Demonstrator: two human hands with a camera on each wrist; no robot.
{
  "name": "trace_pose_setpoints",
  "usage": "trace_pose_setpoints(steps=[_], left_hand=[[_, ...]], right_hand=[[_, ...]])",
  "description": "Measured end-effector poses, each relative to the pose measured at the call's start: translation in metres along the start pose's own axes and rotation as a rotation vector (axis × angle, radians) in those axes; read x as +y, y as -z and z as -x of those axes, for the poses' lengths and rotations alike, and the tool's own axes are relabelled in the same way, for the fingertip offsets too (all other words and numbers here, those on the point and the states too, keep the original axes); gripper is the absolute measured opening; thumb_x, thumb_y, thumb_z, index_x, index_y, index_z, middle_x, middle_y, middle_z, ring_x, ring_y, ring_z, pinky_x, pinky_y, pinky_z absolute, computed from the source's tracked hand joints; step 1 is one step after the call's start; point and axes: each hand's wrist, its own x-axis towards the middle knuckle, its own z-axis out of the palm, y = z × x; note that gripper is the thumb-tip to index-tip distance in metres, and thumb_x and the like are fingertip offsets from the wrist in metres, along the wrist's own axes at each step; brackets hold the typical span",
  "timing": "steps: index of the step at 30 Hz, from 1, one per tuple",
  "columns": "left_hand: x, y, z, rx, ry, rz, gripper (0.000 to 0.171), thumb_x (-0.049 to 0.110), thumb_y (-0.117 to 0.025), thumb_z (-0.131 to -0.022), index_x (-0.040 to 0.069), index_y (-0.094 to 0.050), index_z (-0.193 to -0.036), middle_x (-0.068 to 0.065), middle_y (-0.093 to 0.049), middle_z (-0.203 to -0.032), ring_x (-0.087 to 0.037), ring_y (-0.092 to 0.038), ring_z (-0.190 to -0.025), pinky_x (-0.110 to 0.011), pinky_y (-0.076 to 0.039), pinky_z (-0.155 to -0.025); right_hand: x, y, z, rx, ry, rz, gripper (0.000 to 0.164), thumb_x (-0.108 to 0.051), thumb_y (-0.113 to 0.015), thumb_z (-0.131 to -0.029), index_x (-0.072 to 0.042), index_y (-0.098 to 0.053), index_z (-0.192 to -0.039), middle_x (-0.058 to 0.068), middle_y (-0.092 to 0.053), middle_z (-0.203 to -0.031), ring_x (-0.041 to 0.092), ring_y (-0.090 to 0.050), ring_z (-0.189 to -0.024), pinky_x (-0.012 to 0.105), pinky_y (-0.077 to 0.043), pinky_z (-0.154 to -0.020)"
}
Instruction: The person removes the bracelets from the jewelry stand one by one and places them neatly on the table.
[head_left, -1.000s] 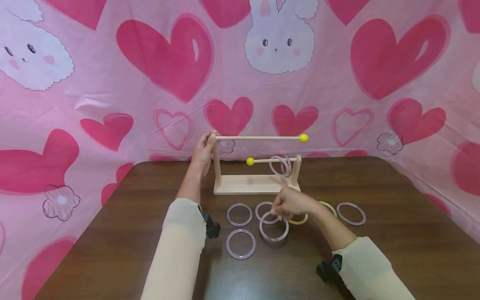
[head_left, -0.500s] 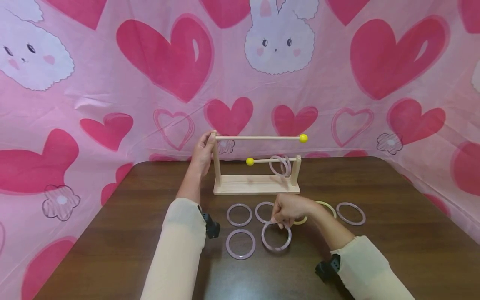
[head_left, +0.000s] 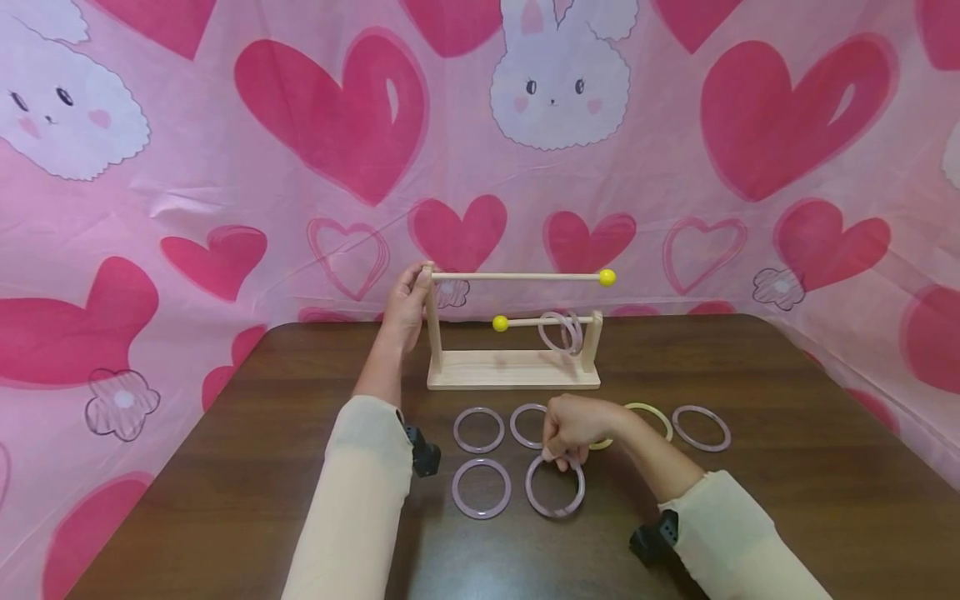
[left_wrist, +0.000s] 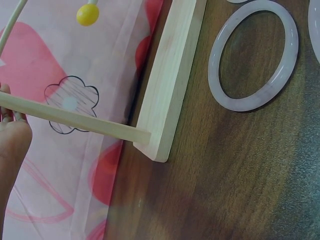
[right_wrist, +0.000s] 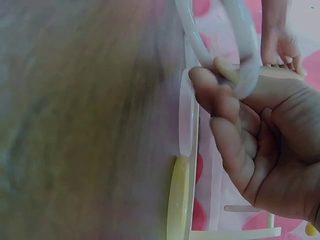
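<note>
My left hand (head_left: pixel 406 307) grips the top of the tall left post of a wooden bangle stand (head_left: pixel 513 369); the left wrist view catches only part of that hand (left_wrist: pixel 14 135) beside the post. Between thumb and fingertips, my right hand (head_left: pixel 581 429) pinches a pale lilac bangle (head_left: pixel 555 511) in front of the stand, its ring hanging toward me. In the right wrist view the same bangle (right_wrist: pixel 246 45) crosses the thumb and index fingertip. A few lilac bangles (head_left: pixel 564 333) hang on the stand's lower rod, near the right post. The upper rod (head_left: pixel 517 276) carries none.
Lilac bangles (head_left: pixel 482 516) (head_left: pixel 478 451) lie left of my right hand, with another (head_left: pixel 525 407) partly behind it. A yellow bangle (head_left: pixel 648 407) and a lilac one (head_left: pixel 701 408) lie to the right. Yellow balls (head_left: pixel 607 277) cap the rods. A pink heart-patterned cloth (head_left: pixel 330 117) hangs behind the table.
My right hand has moved toward me and lower with the bangle, drawing it away from the bangle behind it. My left hand stays on the post.
</note>
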Motion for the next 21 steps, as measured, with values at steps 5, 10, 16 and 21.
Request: trace_pose_setpoints(steps=[5, 10, 16, 21], left_hand=[[0.0017, -0.0011, 0.0008, 0.005, 0.031, -0.031, 0.012, 0.013, -0.047, -0.097, 0.013, -0.055, -0.106, -0.018, -0.051, -0.117, -0.014, -0.049, -0.093, -0.021, -0.038, -0.072], [0.0026, -0.0014, 0.0006, 0.001, 0.051, -0.039, 0.011, 0.015, -0.046, -0.098, 0.017, -0.054, -0.105, -0.025, -0.044, -0.127, -0.017, -0.048, -0.096, -0.02, -0.037, -0.068], [0.0029, -0.0014, 0.0009, -0.002, 0.058, -0.043, 0.013, 0.015, -0.045, -0.098, 0.016, -0.053, -0.108, -0.025, -0.043, -0.128, -0.02, -0.048, -0.1, -0.02, -0.037, -0.067], [0.0021, -0.001, 0.0003, 0.003, 0.055, -0.042, 0.012, 0.015, -0.047, -0.097, 0.018, -0.055, -0.105, -0.01, -0.056, -0.113, -0.022, -0.048, -0.1, -0.02, -0.037, -0.064]], right_hand=[[-0.0021, -0.0017, -0.0001, -0.006, -0.022, -0.007, 0.016, -0.006, -0.067, -0.082, -0.007, -0.07, -0.067, 0.003, -0.064, -0.057, 0.01, -0.058, -0.044, 0.027, -0.049, -0.043], [-0.0039, -0.002, 0.0, 0.02, -0.049, 0.003, 0.015, -0.008, -0.07, -0.08, -0.007, -0.07, -0.065, 0.003, -0.064, -0.057, 0.013, -0.06, -0.045, 0.028, -0.049, -0.043], [-0.0036, -0.0015, -0.0002, 0.074, -0.068, 0.033, 0.019, -0.011, -0.073, -0.077, -0.006, -0.067, -0.059, 0.001, -0.061, -0.051, 0.015, -0.06, -0.044, 0.029, -0.049, -0.042], [-0.0027, -0.0014, 0.0001, 0.106, -0.071, 0.061, 0.025, -0.015, -0.075, -0.075, -0.008, -0.064, -0.054, 0.003, -0.058, -0.046, 0.016, -0.059, -0.042, 0.034, -0.05, -0.043]])
